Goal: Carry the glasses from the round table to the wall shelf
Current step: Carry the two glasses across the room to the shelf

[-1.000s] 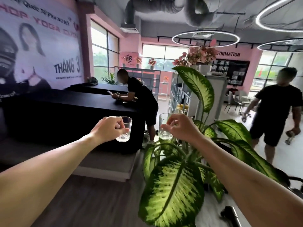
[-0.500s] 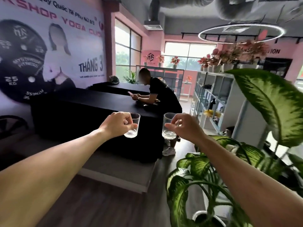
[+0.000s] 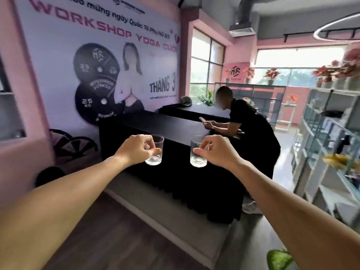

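Both arms reach out in front of me at chest height. My left hand (image 3: 136,150) grips a clear empty tumbler (image 3: 155,152) by its side, upright. My right hand (image 3: 218,152) holds a second clear tumbler (image 3: 197,152) the same way, upright and empty. The two glasses hang in the air about a hand's width apart, in front of a black-draped table (image 3: 155,123). A recessed wall shelf (image 3: 9,114) shows at the far left edge. The round table is out of view.
A person in black (image 3: 247,129) leans on the black table with a phone. A grey platform (image 3: 175,227) runs under the table. White cube shelving (image 3: 327,152) stands at the right. A green leaf (image 3: 278,260) pokes in at the bottom right. Wood floor lies below left.
My view has swung left: the big leafy plant has slid out to the bottom right, the second person is gone, and the wall banner now fills the left. Both hands still hold their glasses.
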`<state>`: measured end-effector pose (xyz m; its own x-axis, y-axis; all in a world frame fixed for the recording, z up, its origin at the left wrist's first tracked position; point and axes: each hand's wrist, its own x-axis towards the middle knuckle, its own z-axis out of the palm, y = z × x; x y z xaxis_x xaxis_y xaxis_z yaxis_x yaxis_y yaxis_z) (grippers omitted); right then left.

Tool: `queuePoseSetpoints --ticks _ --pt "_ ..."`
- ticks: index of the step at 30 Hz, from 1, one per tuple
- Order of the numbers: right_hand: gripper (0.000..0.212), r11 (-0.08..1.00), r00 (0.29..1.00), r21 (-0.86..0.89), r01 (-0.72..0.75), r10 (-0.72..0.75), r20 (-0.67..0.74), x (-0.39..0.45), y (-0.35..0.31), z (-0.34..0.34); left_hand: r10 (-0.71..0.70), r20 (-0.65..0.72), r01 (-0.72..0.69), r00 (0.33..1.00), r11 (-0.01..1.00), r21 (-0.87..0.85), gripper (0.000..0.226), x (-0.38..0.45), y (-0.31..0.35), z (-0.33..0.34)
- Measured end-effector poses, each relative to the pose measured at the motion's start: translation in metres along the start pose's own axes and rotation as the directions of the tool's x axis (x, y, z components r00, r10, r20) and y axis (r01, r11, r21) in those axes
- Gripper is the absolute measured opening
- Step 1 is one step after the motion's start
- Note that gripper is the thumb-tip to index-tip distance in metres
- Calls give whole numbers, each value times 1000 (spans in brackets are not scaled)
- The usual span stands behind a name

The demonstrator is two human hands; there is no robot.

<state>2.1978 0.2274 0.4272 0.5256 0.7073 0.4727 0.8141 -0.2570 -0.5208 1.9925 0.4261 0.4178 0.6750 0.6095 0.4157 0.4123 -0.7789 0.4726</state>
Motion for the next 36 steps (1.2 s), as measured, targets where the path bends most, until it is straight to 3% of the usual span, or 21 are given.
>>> queuePoseSetpoints --ticks 5,15,36 --pt "26 997 997 64 51 -54 53 61 5 40 -105 -52 107 993 994 30 25 28 -27 -3" --pt "20 960 959 241 141 -193 207 175 -28 166 -319 -149 334 936 938 89 26 81 -144 -24" --pt "18 895 886 342 285 -383 263 442 -172 405 -386 -286 439 877 886 149 25 266 -394 -121"
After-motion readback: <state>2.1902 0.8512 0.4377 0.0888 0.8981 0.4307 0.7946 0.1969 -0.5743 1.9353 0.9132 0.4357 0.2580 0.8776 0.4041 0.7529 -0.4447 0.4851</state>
